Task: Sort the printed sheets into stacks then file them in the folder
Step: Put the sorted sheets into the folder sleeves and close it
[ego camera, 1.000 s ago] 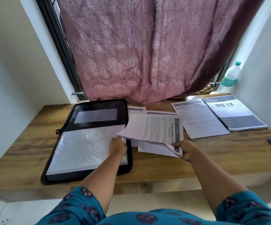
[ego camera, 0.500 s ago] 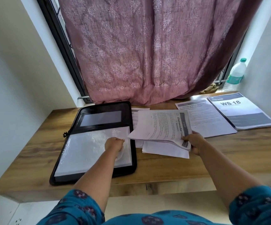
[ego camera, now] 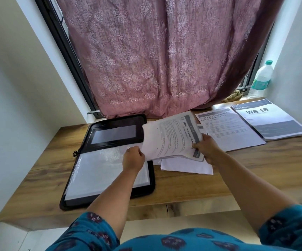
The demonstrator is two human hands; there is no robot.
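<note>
Curling printed sheets [ego camera: 166, 138], grey header band

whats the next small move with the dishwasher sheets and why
Probably swing the dishwasher sheets left over the open folder and feed them into its clear sleeve. Both the right hand and left hand hold them lifted off the desk, beside the folder.

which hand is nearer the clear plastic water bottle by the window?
Right. The right hand grips the printed sheets mid-desk, below-left of the clear plastic water bottle; the left hand is farther left, over the black zip folder.
</note>
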